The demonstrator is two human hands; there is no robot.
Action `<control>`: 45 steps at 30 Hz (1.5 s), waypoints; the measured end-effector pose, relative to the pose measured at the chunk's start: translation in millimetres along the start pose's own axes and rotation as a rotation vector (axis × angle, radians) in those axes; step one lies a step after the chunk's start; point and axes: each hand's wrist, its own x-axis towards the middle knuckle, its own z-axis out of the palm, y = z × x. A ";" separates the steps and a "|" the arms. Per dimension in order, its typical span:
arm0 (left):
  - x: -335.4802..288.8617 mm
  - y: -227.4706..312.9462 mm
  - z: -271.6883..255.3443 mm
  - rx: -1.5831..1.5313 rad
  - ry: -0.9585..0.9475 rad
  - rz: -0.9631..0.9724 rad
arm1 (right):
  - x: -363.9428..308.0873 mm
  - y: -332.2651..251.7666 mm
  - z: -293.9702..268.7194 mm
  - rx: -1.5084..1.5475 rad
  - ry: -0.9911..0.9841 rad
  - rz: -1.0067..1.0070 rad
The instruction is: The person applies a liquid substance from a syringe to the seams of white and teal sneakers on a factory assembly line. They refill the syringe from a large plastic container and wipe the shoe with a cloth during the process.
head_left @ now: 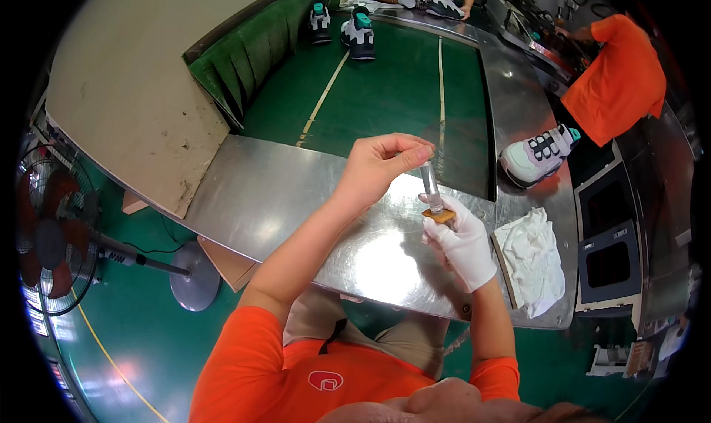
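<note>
My left hand, bare, has its thumb and fingers pinched together at the upper end of a slim clear tube. The tube tilts slightly, with its lower end on a small flat orange-brown pad. My right hand, in a white glove, grips that pad from beneath and beside it. Whether the tube is fixed to the pad, I cannot tell. Both hands are above the metal tabletop. Right of them, a white and black shoe with teal trim lies on the metal edge.
A crumpled white cloth lies on a board near my right hand. Two shoes stand far off on the green belt. One co-worker handles a shoe beyond it; another in orange stands right. A fan is at left.
</note>
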 end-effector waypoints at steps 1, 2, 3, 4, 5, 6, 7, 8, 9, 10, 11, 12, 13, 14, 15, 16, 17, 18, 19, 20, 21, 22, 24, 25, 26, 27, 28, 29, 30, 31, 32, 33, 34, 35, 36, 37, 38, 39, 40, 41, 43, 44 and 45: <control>0.3 2.1 -1.1 0.040 -0.009 -0.012 | 0.2 -0.3 0.3 -0.031 0.029 -0.002; 0.6 3.1 -2.0 0.038 -0.010 -0.015 | 0.7 -0.9 1.0 -0.062 0.058 -0.004; 1.0 3.8 -2.8 0.036 -0.012 -0.019 | 0.7 -1.1 1.4 -0.093 0.087 -0.006; 1.3 4.6 -3.1 0.034 -0.012 -0.021 | 2.9 5.1 0.7 -0.220 0.157 -0.119; 1.4 5.6 -1.8 0.025 -0.020 -0.027 | 6.5 16.6 -0.8 -0.346 0.225 -0.233; 1.7 6.5 0.4 0.016 -0.029 -0.033 | 8.2 22.9 -1.7 -0.472 0.293 -0.348; 1.4 6.0 0.8 0.006 -0.034 -0.041 | 6.7 19.5 0.6 -0.525 0.299 -0.326; 0.9 5.1 1.0 0.012 -0.036 -0.048 | 3.7 12.3 4.0 -0.577 0.305 -0.303; 0.4 4.1 1.3 0.019 -0.038 -0.056 | 2.2 8.9 6.2 -0.629 0.310 -0.281; 0.3 3.5 2.2 0.024 -0.043 -0.061 | 2.1 9.6 6.1 -0.689 0.322 -0.305; 0.4 2.4 3.0 0.018 -0.031 -0.058 | 2.0 10.8 6.0 -0.748 0.334 -0.329; 0.6 1.0 3.6 0.012 -0.019 -0.055 | 1.9 11.5 5.8 -0.807 0.345 -0.353; 0.8 0.1 4.0 0.007 -0.008 -0.052 | 1.8 11.0 6.1 -0.847 0.354 -0.368; 0.4 -0.5 4.6 0.018 -0.003 -0.039 | 1.4 10.0 6.5 -0.887 0.363 -0.383; -0.3 -1.2 5.3 0.028 0.002 -0.027 | 1.1 9.6 6.8 -0.926 0.372 -0.398; -0.8 -1.7 6.1 0.038 0.004 -0.014 | 0.9 9.9 6.8 -0.942 0.375 -0.423; -1.2 -2.2 6.6 0.051 -0.001 0.009 | 0.4 10.4 6.7 -0.957 0.378 -0.448; -1.6 -2.7 6.9 0.064 -0.007 0.032 | -0.2 10.9 6.5 -0.973 0.381 -0.472; -2.2 -3.1 7.4 0.077 -0.013 0.056 | -1.1 11.4 6.2 -0.874 0.361 -0.473; -3.1 -2.5 8.0 0.064 -0.028 0.063 | -2.1 12.0 5.7 -0.775 0.342 -0.472; -4.4 -0.9 8.6 0.051 -0.044 0.069 | -2.9 12.4 4.8 -0.677 0.324 -0.469; -5.9 0.2 8.9 0.037 -0.060 0.075 | -3.9 12.3 3.0 -0.580 0.283 -0.387; -7.7 0.2 9.3 -0.039 -0.117 0.093 | -5.8 11.4 -3.3 -0.385 0.204 -0.224; -9.9 1.0 7.9 -0.074 -0.141 0.102 | -8.5 1.2 -3.8 -0.198 0.109 -0.088; -12.2 2.3 6.0 -0.117 -0.160 0.088 | -12.9 -16.7 -3.9 -0.011 0.016 0.049; -15.0 4.5 4.1 -0.159 -0.178 0.074 | -15.1 -25.8 -4.9 0.178 -0.079 0.184; -16.5 6.2 5.6 -0.207 -0.204 0.061 | -14.9 -20.6 -10.0 0.292 -0.159 0.146; -17.3 6.1 8.5 -0.235 -0.207 0.053 | -12.3 -9.6 -17.7 0.405 -0.239 0.107; -18.7 5.8 11.2 -0.262 -0.209 0.044 | -11.5 -2.9 -23.6 0.517 -0.319 0.066; -19.4 5.2 12.7 -0.288 -0.205 0.038 | -11.9 -3.2 -26.0 0.539 -0.352 0.118; -18.7 4.1 13.8 -0.257 -0.150 0.036 | -10.8 -4.2 -25.2 0.461 -0.265 0.112; -17.4 2.2 14.8 -0.227 -0.095 0.033 | -7.6 -6.8 -21.4 0.382 -0.180 0.107; -16.2 0.7 15.0 -0.193 -0.037 0.031 | -4.5 -9.7 -15.9 0.306 -0.099 0.099; -13.7 -1.6 14.1 -0.155 0.033 0.034 | -3.5 -15.4 -8.6 0.229 0.004 0.138; -10.0 -4.7 12.4 -0.118 0.103 0.037 | -0.7 -10.8 -2.2 -0.071 0.123 -0.076; -6.5 -7.5 13.1 -0.083 0.165 0.040 | 2.9 -2.3 2.1 -0.374 0.248 -0.292; -5.3 -10.0 14.2 -0.091 0.183 0.040 | 6.7 5.9 4.4 -0.669 0.362 -0.510; -4.1 -12.5 16.2 -0.099 0.202 0.040 | 9.1 11.5 3.8 -0.764 0.379 -0.578; -3.4 -13.4 18.1 -0.109 0.215 0.036 | 10.7 17.2 2.1 -0.859 0.401 -0.641; -4.5 -12.8 19.3 -0.090 0.193 0.045 | 11.9 21.7 0.0 -0.956 0.423 -0.705; -8.3 -9.8 23.0 -0.052 0.148 0.063 | 13.3 25.1 -3.2 -0.942 0.420 -0.733; -9.6 -9.0 23.4 -0.058 0.111 0.077 | 12.3 25.8 -4.8 -0.821 0.376 -0.697; -10.9 -8.0 22.7 -0.064 0.072 0.092 | 11.1 26.5 -6.5 -0.700 0.334 -0.660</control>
